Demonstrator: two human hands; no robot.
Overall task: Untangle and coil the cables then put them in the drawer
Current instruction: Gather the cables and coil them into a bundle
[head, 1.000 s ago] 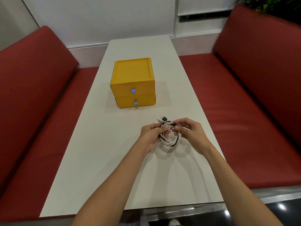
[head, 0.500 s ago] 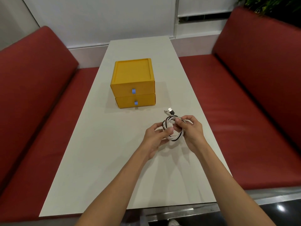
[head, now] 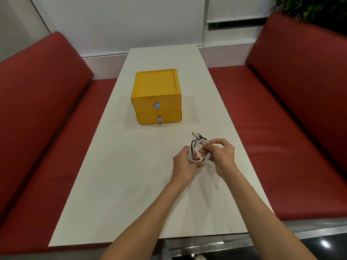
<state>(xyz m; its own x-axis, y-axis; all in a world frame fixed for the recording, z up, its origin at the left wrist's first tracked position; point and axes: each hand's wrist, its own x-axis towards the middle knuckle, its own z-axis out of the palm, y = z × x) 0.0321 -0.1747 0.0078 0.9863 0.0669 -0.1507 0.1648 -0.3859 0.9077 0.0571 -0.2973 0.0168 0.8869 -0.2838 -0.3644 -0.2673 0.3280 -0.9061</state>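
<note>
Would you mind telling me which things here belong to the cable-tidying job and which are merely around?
Job: cables, drawer unit, left hand, right hand.
Around: table, red benches, plant.

Even, fairly bright light falls from overhead. The yellow drawer box (head: pixel 157 96) casts a soft, pale shadow onto the white counter (head: pixel 120 184) around its base. The wide lens bows the red seats (head: pixel 300 128) outward at the edges. Focus is slightly soft throughout.
</note>
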